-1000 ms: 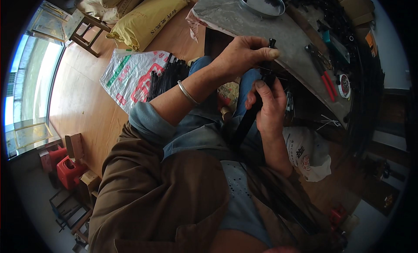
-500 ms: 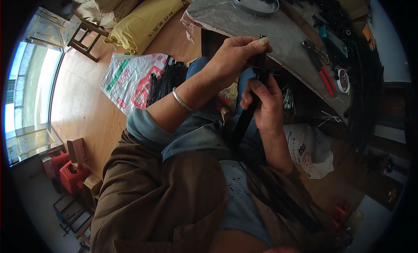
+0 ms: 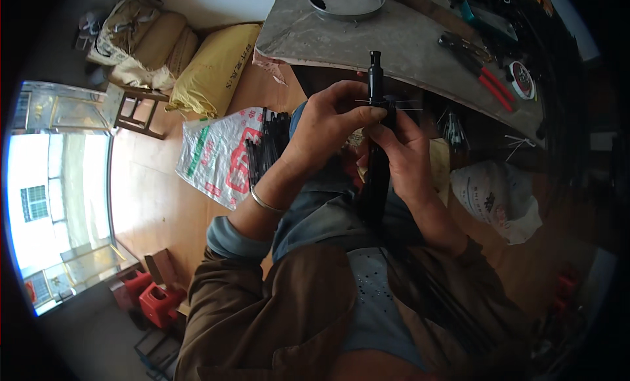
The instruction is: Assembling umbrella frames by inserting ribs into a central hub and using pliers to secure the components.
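Note:
A long black rod-like piece with a narrower, capped upper end stands nearly upright before me, its lower end at my lap. Thin light wires stick out sideways near the hands. My left hand is closed, thumb and fingers pinching the piece just below its top. Lower and to the right, my right hand is closed round the same piece, its thumb close to the left thumb. The fingers hide the spot where the wires meet it.
Ahead stands a grey table bearing a round pan of white material, red-handled pliers and a small round tin. A white printed sack with black rods lies left. A white plastic bag sits right.
My left hand has come down from the top of the black piece to beside my right hand, baring the capped end. The piece stands more upright. The whole view has shifted.

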`<state>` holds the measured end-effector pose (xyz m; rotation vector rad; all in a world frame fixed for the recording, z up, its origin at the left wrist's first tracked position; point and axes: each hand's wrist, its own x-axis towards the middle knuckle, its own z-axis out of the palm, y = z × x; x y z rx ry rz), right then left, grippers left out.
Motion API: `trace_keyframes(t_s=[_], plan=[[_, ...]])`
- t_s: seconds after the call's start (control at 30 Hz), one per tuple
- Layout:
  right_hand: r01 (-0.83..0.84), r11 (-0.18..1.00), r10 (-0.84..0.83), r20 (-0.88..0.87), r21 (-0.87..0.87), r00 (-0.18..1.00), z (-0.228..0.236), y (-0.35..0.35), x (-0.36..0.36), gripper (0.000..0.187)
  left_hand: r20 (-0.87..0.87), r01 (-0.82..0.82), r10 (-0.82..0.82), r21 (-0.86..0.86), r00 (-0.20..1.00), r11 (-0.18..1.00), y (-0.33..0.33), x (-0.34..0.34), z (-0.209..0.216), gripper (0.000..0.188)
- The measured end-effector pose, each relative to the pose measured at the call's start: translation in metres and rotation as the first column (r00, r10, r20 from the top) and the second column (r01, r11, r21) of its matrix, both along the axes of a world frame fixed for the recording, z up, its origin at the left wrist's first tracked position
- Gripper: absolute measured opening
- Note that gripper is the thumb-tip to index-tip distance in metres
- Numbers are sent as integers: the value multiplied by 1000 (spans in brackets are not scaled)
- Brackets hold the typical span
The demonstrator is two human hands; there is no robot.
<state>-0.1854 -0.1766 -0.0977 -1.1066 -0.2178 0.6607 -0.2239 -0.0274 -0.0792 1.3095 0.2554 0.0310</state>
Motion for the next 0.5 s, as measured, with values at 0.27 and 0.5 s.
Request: trace_keyframes(t_s=[0.27,0.5], plan=[[-109,963,210,436,-245,875,-4,-21,32,19,25,-35,36,-48,999,998,-11,-2,-2,32],[-191,969,221,211,-157,952,-10,-24,36,19,89,-12,20,-99,996,995,-15,-2,-7,30]])
